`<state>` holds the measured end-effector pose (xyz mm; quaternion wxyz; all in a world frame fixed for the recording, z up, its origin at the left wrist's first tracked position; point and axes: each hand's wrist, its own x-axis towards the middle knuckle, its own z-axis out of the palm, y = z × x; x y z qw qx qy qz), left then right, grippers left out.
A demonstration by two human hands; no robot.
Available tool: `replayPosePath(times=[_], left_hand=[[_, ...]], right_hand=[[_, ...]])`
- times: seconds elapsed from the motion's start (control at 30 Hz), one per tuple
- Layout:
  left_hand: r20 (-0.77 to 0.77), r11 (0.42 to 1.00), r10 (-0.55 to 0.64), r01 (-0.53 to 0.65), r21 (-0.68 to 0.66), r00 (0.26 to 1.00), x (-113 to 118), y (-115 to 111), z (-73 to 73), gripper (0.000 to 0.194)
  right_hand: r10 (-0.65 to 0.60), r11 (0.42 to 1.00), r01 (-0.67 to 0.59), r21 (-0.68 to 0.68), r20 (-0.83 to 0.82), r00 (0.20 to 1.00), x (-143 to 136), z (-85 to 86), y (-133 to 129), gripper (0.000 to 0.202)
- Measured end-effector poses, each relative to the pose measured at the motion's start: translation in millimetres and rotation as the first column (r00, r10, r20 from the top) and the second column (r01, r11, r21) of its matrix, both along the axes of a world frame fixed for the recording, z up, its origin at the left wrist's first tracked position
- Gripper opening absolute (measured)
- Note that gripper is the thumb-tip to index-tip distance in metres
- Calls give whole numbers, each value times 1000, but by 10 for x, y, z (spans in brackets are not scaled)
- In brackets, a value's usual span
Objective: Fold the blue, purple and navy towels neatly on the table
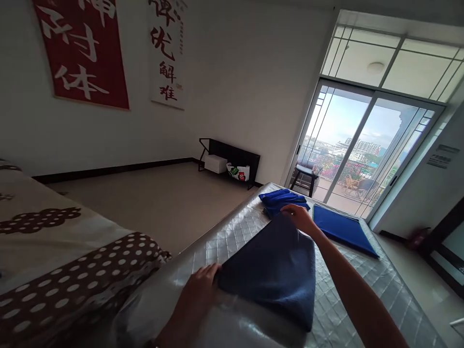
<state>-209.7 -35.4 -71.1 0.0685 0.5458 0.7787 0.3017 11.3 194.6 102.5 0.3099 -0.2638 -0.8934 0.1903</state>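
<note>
A dark blue cloth (271, 270) lies spread on a silver quilted mattress (391, 299). My left hand (203, 285) is at the cloth's near left corner, its fingers together and closed on the edge. At the far corner, my right hand (295, 216) pinches the cloth between thumb and fingers. Just beyond that hand is a crumpled bright blue cloth pile (281, 199). A flat, folded blue cloth (342, 229) rests to the right of my right forearm.
A bed with polka-dot bedding (79, 280) stands at the left. By the far wall is a low black rack (232, 153) holding a white box (215, 164) and a bag. Sliding glass doors (348, 145) are at the back right.
</note>
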Motion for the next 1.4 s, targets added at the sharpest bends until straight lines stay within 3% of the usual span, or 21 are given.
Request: replayPosePath(times=[0.1,0.2,0.27,0.37,0.5,0.57,0.67,0.8,0.9,1.03,1.13,1.23,1.33,1.4], left_hand=[[48,998,-33,30,63,998,16,-3,138,36],[41,981,-43,34,192,998,-7,38,443,35],[11,952,-50,44,302,999,3,64,781,35],[-56,885,-44,65,460,997,133,41,1434,38],[-219,747,-5,149,648,976,471,-86,2254,41],[-297,707,-27,228,669,955,629,-122,2530,42],[-359,701,-147,353,619,922,804,-98,2755,45],[-303,684,-347,461,565,887,1018,-50,2821,44],[-217,652,-513,541,531,831,1244,-100,2809,40],[-108,559,-734,687,463,670,1582,-238,2778,33],[-43,488,-830,762,425,556,1742,-262,2704,31],[38,511,-840,764,393,542,1740,-147,2521,31],[182,623,-779,712,325,600,1576,26,2183,31],[271,720,-694,645,258,666,1399,112,1860,32]], right_hand=[[-18,1000,18,-2,22,1000,305,143,-207,22],[-64,998,65,15,-23,998,614,316,-336,20],[-101,995,103,11,-109,989,842,475,-392,19],[-180,983,185,-11,-278,943,1232,764,-502,22],[-264,961,274,-47,-461,847,1757,1108,-752,33],[-312,946,312,-89,-512,800,1967,1213,-884,37],[-388,916,374,-144,-552,738,2205,1279,-1028,40],[-452,874,457,-165,-620,641,2451,1254,-1143,40],[-459,822,555,-126,-723,517,2588,1213,-1243,35],[-481,668,737,-105,-816,320,2676,1197,-1344,25],[-515,571,815,-97,-815,264,2628,1191,-1210,23],[-593,611,784,-111,-721,359,2382,1111,-819,24],[-615,729,670,-142,-564,550,1857,879,-343,25],[-573,811,561,-165,-420,704,1387,620,-121,25]])
